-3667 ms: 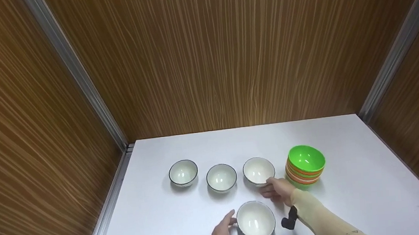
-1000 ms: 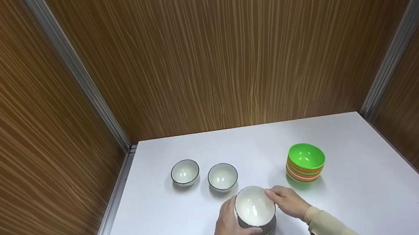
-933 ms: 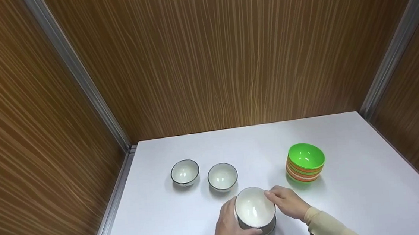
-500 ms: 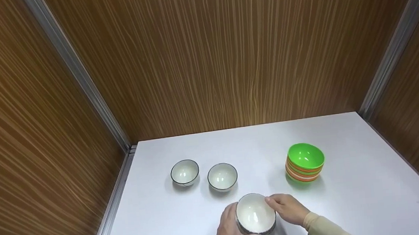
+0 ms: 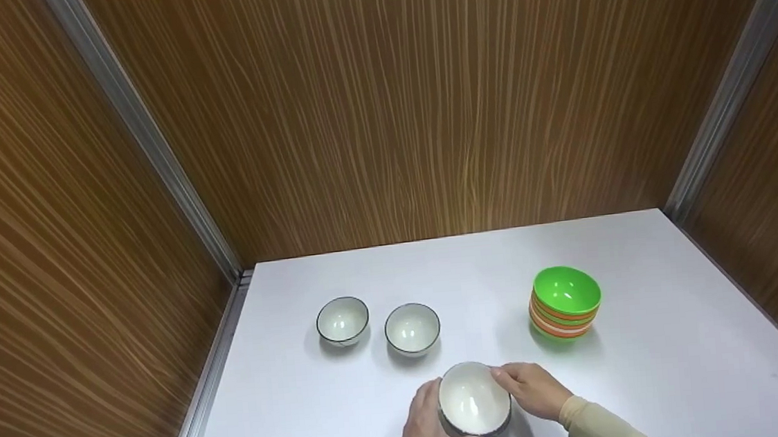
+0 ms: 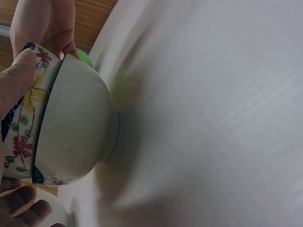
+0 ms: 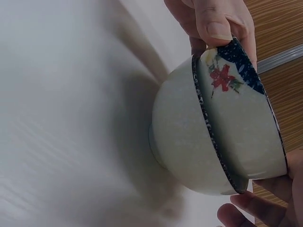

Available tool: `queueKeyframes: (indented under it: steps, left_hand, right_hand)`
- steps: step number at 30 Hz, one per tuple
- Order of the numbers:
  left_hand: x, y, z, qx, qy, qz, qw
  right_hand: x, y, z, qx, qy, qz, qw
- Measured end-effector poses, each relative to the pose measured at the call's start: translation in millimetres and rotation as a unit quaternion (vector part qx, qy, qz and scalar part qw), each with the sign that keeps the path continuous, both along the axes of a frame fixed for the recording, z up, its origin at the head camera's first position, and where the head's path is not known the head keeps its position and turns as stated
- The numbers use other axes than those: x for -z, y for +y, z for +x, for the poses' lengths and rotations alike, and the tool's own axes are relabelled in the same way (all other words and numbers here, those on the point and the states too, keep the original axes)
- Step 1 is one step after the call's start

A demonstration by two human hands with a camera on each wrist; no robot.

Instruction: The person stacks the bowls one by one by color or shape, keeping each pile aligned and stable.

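Note:
At the table's front, a white bowl with a floral outer wall (image 5: pixel 474 399) sits nested inside a second bowl (image 6: pixel 75 120), which stands on the table. My left hand (image 5: pixel 425 427) grips the upper bowl from the left, its thumb at the near side and its fingers along the left wall. From the right, my right hand (image 5: pixel 533 389) pinches the upper bowl's rim, thumb on top. In the right wrist view, a gap shows between the upper bowl (image 7: pixel 251 127) and the lower bowl's dark rim.
Two more white bowls, a left one (image 5: pixel 342 321) and a middle one (image 5: pixel 412 329), stand farther back on the white table (image 5: pixel 293 407). At the right is a stack of green and orange bowls (image 5: pixel 566 302). Wood-grain panels (image 5: pixel 380 108) enclose the back and sides.
The third white bowl has left the back row, carried to the front in both hands. Over the last second it has been lowered into the front bowl. The other bowls stay put.

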State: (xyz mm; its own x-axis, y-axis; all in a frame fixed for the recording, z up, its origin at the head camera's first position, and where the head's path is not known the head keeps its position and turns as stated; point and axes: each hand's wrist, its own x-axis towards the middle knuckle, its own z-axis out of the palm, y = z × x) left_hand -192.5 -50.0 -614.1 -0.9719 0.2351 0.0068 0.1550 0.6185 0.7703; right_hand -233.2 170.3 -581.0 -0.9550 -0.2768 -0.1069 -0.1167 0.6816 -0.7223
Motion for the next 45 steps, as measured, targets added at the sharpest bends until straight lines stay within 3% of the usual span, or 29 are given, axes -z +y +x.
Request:
queueKeyframes:
  steps: [6,14,21,35,41,45]
  left_hand:
    - [2.4,0.5,-2.7,0.001,-0.005,0.002,1.0]
    - [4.1,1.4,-4.0,0.0,-0.045,0.009,0.999]
    - [5.3,0.2,-3.6,0.008,-0.02,0.021,0.9995]
    - [5.7,1.1,-3.8,0.002,-0.04,0.013,0.9991]
    - [7.8,-4.4,-2.6,0.002,-0.038,0.015,0.9991]
    - [10.8,-11.0,-0.9,0.002,-0.052,0.018,0.9985]
  right_hand:
    - [3.4,0.7,-2.5,0.007,-0.011,-0.001,1.0]
    - [8.3,1.6,-3.2,0.005,-0.016,0.001,1.0]
    - [9.7,1.7,-2.8,-0.002,0.006,-0.006,1.0]
    - [11.1,2.8,-3.8,-0.01,-0.007,-0.013,1.0]
    - [10.1,9.4,-2.1,-0.032,-0.06,-0.073,0.995]
    - [12.7,19.6,4.6,-0.033,-0.112,-0.151,0.982]
